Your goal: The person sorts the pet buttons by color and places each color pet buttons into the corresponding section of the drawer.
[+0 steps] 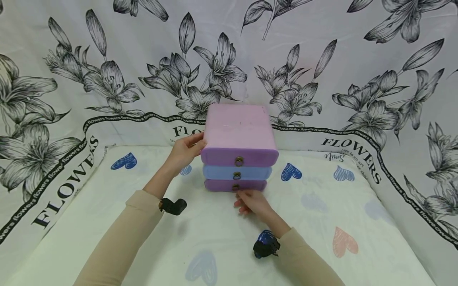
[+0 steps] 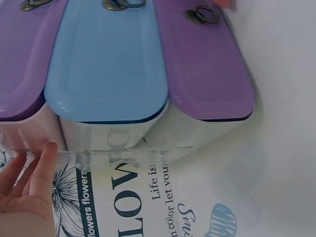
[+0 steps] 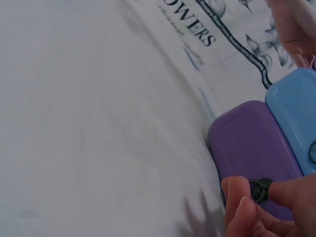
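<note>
A small three-drawer box with a pink top stands on the cloth. Its top drawer front is purple, the middle drawer front blue and the bottom drawer front purple, each bearing a bronze ring pull. My left hand rests against the upper left side of the box, its extended fingers touching the wall. Low in front, my right hand is at the bottom drawer, where thumb and fingers pinch the ring pull. All drawers look closed.
White cloth with printed hearts covers the surface under the box. Behind it hangs a flower-printed cloth with a black lettered band. Black wrist straps sit by both beige sleeves.
</note>
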{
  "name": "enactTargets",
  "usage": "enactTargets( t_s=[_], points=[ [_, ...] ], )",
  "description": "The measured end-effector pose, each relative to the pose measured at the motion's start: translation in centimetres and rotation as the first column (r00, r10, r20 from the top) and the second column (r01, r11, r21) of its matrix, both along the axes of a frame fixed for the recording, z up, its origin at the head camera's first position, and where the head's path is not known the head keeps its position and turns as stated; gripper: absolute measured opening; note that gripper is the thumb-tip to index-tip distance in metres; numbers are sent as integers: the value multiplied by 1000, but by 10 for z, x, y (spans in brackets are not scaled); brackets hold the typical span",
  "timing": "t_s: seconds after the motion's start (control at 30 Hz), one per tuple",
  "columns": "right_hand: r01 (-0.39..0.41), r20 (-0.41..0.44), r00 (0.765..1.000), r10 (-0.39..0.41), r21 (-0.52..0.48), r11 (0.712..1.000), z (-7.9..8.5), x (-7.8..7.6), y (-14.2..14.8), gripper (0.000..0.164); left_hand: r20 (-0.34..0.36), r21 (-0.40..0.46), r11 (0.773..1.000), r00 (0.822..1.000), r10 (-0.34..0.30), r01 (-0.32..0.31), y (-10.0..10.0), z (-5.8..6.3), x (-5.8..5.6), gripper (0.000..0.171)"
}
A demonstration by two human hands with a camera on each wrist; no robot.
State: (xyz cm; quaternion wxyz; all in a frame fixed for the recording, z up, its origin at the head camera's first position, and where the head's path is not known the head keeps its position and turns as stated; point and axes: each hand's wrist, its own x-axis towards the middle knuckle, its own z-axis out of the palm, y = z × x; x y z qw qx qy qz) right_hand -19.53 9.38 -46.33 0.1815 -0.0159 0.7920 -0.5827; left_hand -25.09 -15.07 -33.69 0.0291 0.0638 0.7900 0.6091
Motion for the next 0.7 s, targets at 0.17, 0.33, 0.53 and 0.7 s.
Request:
enactTargets(
  t_s=[0.17, 0.33, 0.53, 0.7],
  points=[
    [-53, -67, 996, 62, 130, 990, 13, 2, 15, 32, -47, -19, 1000, 999, -7, 6, -1, -4, 0, 57],
    [-115, -190, 967, 167, 260, 959, 31, 3, 32, 28, -89, -57, 998, 996, -5, 0, -4, -6, 1, 57],
    [-122, -385, 863, 328, 471, 874, 57, 2, 56, 25, -176, -189, 980, 984, 22, -56, -4, -3, 5, 55],
    [-16, -501, 763, 408, 616, 787, 82, -1, 76, 19, -284, -303, 948, 959, 7, -97, -5, 2, 8, 50]
  ],
)
